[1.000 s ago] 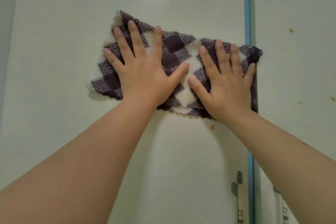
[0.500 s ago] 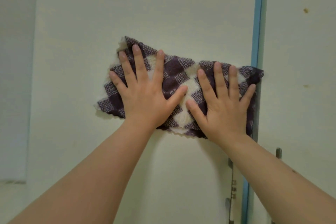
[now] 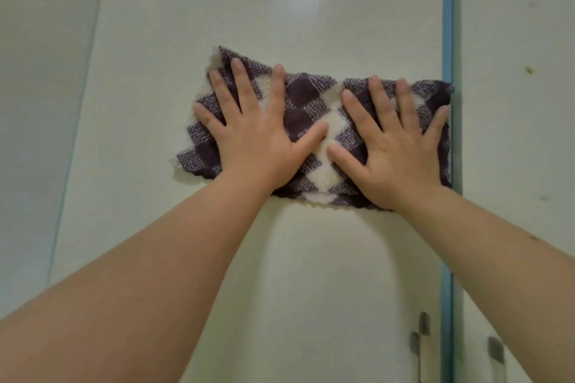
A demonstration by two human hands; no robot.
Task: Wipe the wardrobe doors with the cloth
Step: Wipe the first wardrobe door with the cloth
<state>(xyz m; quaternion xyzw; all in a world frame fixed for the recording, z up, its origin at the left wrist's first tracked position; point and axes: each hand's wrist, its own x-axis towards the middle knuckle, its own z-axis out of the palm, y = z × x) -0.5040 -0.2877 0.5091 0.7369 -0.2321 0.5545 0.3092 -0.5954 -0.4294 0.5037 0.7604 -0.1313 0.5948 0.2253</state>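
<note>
Clearly mid-wipe: the left hand (image 3: pixel 258 146) and right hand (image 3: pixel 395 158) lie flat, fingers (image 3: pixel 245 87) straight and spread, gripping nothing, pressing the checked cloth (image 3: pixel 311 102) against the near wardrobe door (image 3: pixel 311 9). The cloth's right end touches the blue edge strip (image 3: pixel 447 25). How much of this door is done I cannot tell. Beyond the strip, the right door (image 3: pixel 513 134) shows brown specks (image 3: pixel 529 70), so it likely remains.
</note>
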